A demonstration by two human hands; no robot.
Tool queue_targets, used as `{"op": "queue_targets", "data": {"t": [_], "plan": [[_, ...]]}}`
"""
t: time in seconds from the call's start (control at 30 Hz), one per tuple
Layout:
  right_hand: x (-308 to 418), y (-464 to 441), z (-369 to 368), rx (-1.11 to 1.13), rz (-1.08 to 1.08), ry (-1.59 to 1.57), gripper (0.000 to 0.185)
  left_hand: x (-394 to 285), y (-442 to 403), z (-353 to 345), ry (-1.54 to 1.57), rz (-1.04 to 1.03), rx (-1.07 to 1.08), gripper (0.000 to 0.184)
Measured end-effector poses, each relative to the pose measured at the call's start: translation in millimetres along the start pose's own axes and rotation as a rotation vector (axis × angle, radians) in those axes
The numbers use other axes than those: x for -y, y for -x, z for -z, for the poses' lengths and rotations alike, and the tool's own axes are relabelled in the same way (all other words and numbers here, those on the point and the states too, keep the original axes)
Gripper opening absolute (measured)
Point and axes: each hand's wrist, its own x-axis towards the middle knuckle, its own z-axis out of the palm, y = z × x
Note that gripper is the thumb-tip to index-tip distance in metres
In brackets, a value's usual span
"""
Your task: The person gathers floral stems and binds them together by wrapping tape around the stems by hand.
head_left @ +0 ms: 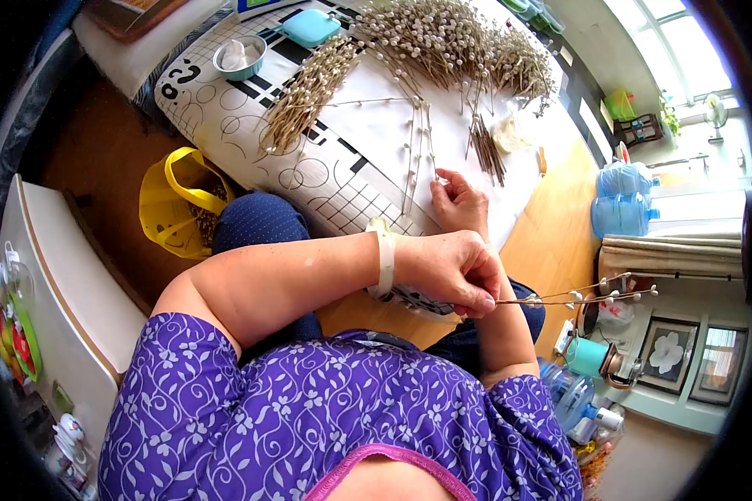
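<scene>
My left hand [451,271], with a pale band [384,263] at its wrist, is closed in a pinch on thin twigs with small white buds [576,298] that point right. It crosses over my right forearm. Farther forward, my right hand [459,202] has thumb and finger pinched at the lower end of a white-budded twig [431,142] lying on the table. Close by are more loose twigs [414,159] and a small bundle of bare brown sticks [485,150]. A large heap of budded twigs [443,42] and a smaller bunch [309,92] lie beyond.
On the patterned tablecloth [217,108] stand a teal bowl [241,58] with white contents and a light blue case [311,27]. A yellow bag [171,209] is on the floor at left. Large water bottles [622,200] and a white cabinet [67,284] flank the space.
</scene>
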Motion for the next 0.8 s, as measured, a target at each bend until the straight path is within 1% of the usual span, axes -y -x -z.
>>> {"op": "queue_targets", "data": {"t": [0.1,0.23,0.3,0.33,0.4,0.43,0.5,0.53,0.57,0.63,0.67,0.73,0.77,0.8], "plan": [[9,0,1,0.028,-0.013,0.056,0.021,1,1,-2,0.006,0.016,-0.007,0.013],[14,0,2,0.053,-0.048,0.031,0.022,-4,1,-1,-0.013,0.001,-0.007,0.012],[20,0,2,0.063,-0.104,-0.004,0.034,-3,2,-2,-0.015,0.006,-0.011,0.012],[27,-1,5,0.061,-0.102,-0.002,0.034,-1,2,-1,0.002,-0.008,-0.003,0.012],[42,-4,12,0.22,-0.105,0.392,0.046,-3,2,-2,0.017,-0.025,0.01,0.012],[43,-5,12,0.216,-0.107,0.396,0.046,-5,2,-3,-0.014,-0.031,0.0,0.012],[47,-10,12,0.353,-0.148,0.451,0.048,-8,5,-3,-0.044,-0.041,-0.01,0.012],[52,-9,12,0.309,-0.152,0.374,0.038,-9,6,-3,-0.035,-0.036,-0.01,0.012],[50,-10,11,0.311,-0.153,0.377,0.038,-9,7,-3,-0.025,-0.029,-0.012,0.012],[43,-14,9,0.315,-0.152,0.271,0.03,-10,9,-3,-0.01,-0.036,-0.014,0.011],[44,-16,10,0.314,-0.149,0.272,0.03,-11,10,-3,0.005,-0.041,-0.014,0.011],[43,-18,14,0.396,-0.208,0.218,0.024,-12,11,-2,-0.023,-0.037,-0.028,0.011],[41,-18,14,0.395,-0.211,0.22,0.024,-12,11,-2,-0.046,-0.029,-0.04,0.011],[37,-17,13,0.4,-0.273,0.172,0.024,-12,11,-2,-0.044,-0.03,-0.037,0.011]]}}
